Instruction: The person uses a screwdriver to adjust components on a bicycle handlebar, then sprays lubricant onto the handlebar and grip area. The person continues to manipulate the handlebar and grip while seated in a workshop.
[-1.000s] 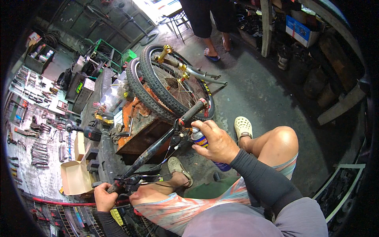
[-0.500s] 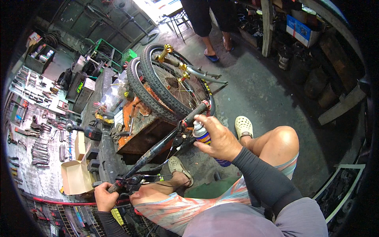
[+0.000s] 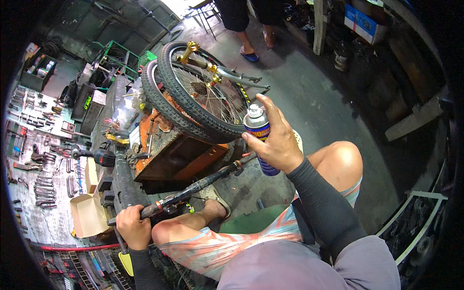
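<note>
My right hand (image 3: pixel 280 145) is wrapped round a blue spray can (image 3: pixel 263 137) with a grey top and a pale nozzle, held upright. Its index finger is raised off the nozzle. Below and left of the can, a black bicycle handlebar (image 3: pixel 198 186) with red rings near its ends runs slantwise over my bent leg. My left hand (image 3: pixel 133 227) is closed round its near left end; the fingertips are partly hidden. The bar's far right end passes behind the can.
Two bicycle wheels (image 3: pixel 181 104) and a grey fork (image 3: pixel 237 75) with gold fittings lean by an orange-edged wooden box (image 3: pixel 181 162). Hand tools lie on a white board (image 3: pixel 29 188) at left, near a power drill (image 3: pixel 99 155) and an open carton (image 3: pixel 89 215). Another person's legs (image 3: pixel 244 41) stand beyond.
The handlebar has turned and dropped at its far end, so its levers and cables no longer show plainly. The spray can has risen clear of the bar, and my index finger has lifted.
</note>
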Action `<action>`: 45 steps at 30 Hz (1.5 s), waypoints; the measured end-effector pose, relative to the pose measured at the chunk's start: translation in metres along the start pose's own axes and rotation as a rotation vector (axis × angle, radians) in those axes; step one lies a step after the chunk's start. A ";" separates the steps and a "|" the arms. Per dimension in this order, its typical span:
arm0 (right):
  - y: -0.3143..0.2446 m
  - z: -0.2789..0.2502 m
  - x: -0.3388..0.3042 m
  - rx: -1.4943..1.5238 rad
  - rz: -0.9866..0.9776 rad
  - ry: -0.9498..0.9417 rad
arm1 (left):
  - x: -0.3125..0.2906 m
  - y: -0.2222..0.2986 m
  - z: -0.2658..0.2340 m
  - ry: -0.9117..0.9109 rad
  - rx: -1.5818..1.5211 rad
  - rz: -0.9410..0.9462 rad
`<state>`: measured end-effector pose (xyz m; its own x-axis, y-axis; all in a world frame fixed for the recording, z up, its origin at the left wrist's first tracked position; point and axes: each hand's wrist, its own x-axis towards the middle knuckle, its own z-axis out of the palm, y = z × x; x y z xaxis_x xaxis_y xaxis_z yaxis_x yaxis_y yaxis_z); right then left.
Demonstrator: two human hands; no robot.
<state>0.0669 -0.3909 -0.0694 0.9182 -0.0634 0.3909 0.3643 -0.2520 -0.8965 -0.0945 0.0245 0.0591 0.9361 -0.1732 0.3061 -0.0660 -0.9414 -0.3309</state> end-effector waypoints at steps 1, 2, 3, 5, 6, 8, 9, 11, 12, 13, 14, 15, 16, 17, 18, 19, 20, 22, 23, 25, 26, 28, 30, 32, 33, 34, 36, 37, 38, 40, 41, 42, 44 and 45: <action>-0.002 -0.001 -0.001 0.023 0.027 -0.013 | 0.003 0.002 0.007 -0.022 -0.013 0.015; -0.001 0.000 -0.001 0.028 0.017 -0.011 | 0.006 0.005 0.011 -0.044 -0.026 0.030; 0.001 0.001 0.000 0.033 0.007 -0.009 | 0.011 0.008 0.015 -0.077 -0.027 0.051; 0.003 0.001 0.001 0.042 -0.013 0.002 | 0.021 0.015 0.026 -0.135 -0.065 0.086; 0.003 0.001 0.002 0.045 -0.016 0.006 | 0.027 0.019 0.031 -0.163 -0.084 0.102; 0.003 0.000 0.003 0.051 -0.022 0.016 | 0.039 0.028 0.038 -0.269 -0.106 0.104; 0.002 -0.001 0.003 0.053 -0.016 0.018 | 0.044 0.033 0.043 -0.298 -0.123 0.114; 0.004 -0.001 0.004 0.044 -0.028 0.030 | 0.057 0.046 0.044 -0.386 -0.178 0.103; 0.005 -0.002 0.004 0.038 -0.034 0.036 | 0.063 0.053 0.047 -0.395 -0.211 0.098; 0.006 -0.002 0.003 0.032 -0.033 0.041 | 0.067 0.058 0.050 -0.404 -0.244 0.094; 0.005 -0.003 0.005 0.028 -0.035 0.046 | 0.071 0.062 0.051 -0.410 -0.275 0.087; 0.005 -0.004 0.005 0.024 -0.038 0.050 | 0.073 0.065 0.057 -0.402 -0.350 0.074; 0.004 -0.006 0.006 0.022 -0.033 0.049 | 0.078 0.069 0.057 -0.371 -0.382 0.049; 0.002 -0.007 0.007 0.023 -0.028 0.045 | 0.082 0.072 0.055 -0.343 -0.412 0.020; 0.002 -0.006 0.007 0.025 -0.022 0.040 | 0.085 0.074 0.055 -0.315 -0.442 -0.009; 0.003 -0.005 0.007 0.014 -0.058 0.065 | 0.086 0.073 0.061 -0.286 -0.515 -0.046; 0.004 -0.003 0.008 0.001 -0.096 0.091 | 0.090 0.075 0.064 -0.255 -0.526 -0.054; 0.005 -0.002 0.009 -0.009 -0.139 0.118 | 0.099 0.084 0.068 -0.194 -0.546 -0.069; 0.005 -0.002 0.009 -0.006 -0.142 0.120 | 0.104 0.087 0.067 -0.243 -0.534 -0.121; 0.005 -0.001 0.009 0.006 -0.135 0.114 | 0.112 0.088 0.072 -0.222 -0.551 -0.115; 0.004 -0.001 0.009 0.013 -0.124 0.109 | 0.117 0.089 0.074 -0.211 -0.560 -0.109; 0.004 -0.002 0.009 0.024 -0.113 0.106 | 0.124 0.090 0.078 -0.207 -0.552 -0.091; 0.005 -0.002 0.009 0.031 -0.110 0.111 | 0.129 0.090 0.083 -0.165 -0.540 -0.051; 0.004 -0.005 0.010 0.031 -0.094 0.113 | 0.132 0.086 0.091 -0.156 -0.587 -0.079; 0.004 -0.006 0.010 0.030 -0.086 0.114 | 0.133 0.083 0.094 -0.152 -0.612 -0.093; 0.004 -0.007 0.011 0.033 -0.073 0.111 | 0.135 0.080 0.095 -0.156 -0.617 -0.105; 0.006 -0.007 0.011 0.037 -0.047 0.098 | 0.135 0.074 0.098 -0.166 -0.630 -0.135; 0.006 -0.008 0.011 0.035 -0.047 0.104 | 0.135 0.071 0.101 -0.142 -0.599 -0.120; 0.006 -0.008 0.011 0.037 -0.050 0.107 | 0.133 0.066 0.105 -0.138 -0.624 -0.142; 0.005 -0.007 0.012 0.034 -0.058 0.109 | 0.130 0.054 0.115 -0.129 -0.671 -0.187; 0.006 -0.008 0.012 0.025 -0.062 0.108 | 0.130 0.051 0.116 -0.120 -0.658 -0.176; 0.006 -0.008 0.013 0.016 -0.066 0.108 | 0.128 0.047 0.118 -0.118 -0.665 -0.190; 0.005 -0.008 0.013 0.014 -0.063 0.104 | 0.125 0.037 0.127 -0.114 -0.677 -0.219; 0.005 -0.007 0.013 0.013 -0.062 0.103 | 0.123 0.032 0.130 -0.120 -0.672 -0.232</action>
<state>0.0798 -0.3999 -0.0669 0.8732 -0.1468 0.4647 0.4229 -0.2459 -0.8722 0.0633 0.0107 -0.0300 0.9807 0.0498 0.1889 -0.0227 -0.9314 0.3632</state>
